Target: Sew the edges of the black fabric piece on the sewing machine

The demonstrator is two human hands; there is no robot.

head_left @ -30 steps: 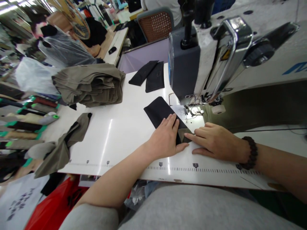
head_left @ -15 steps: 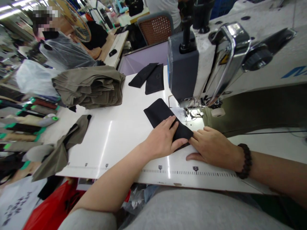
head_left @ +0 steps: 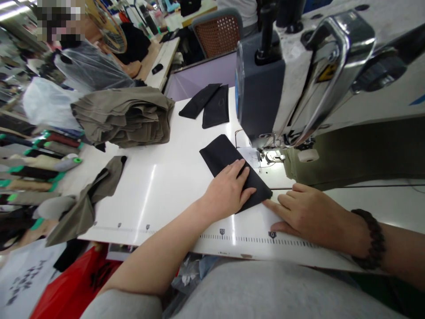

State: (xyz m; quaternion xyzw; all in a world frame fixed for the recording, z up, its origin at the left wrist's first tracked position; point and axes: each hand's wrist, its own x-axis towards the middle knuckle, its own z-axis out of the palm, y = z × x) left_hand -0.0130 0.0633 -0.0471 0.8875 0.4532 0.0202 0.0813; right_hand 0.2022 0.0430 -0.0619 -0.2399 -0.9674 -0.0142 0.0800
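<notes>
On the white bench (head_left: 159, 186) we record one folded black fabric piece (head_left: 222, 155), lying aslant just in front of the sewing machine (head_left: 299, 75), its far end toward the bench's middle and its near corner pointing at us. Our left hand (head_left: 229, 190) lies flat on the near half of this piece, fingers (head_left: 244, 170) extended and close together, pressing down, gripping nothing. Our right hand (head_left: 305, 212) rests palm-down on the bench just right of the piece's near corner, fingers (head_left: 275, 206) stretched out side by side, the fingertips touching or just meeting the fabric's edge; we cannot tell which. A dark beaded bracelet (head_left: 372, 239) sits on the right wrist. The presser foot (head_left: 272, 155) stands just beyond the piece, on the metal plate. Along the bench's near edge runs a printed ruler scale (head_left: 245, 238), close under both hands. Further items: two black fabric pieces (head_left: 209, 104) at the far edge, left of the machine head; a stack of folded olive-grey cloth (head_left: 122, 117) at far left; one loose olive strip (head_left: 96, 195) hanging over the left edge. A chair with a perforated orange back (head_left: 215, 33) stands beyond the bench.
</notes>
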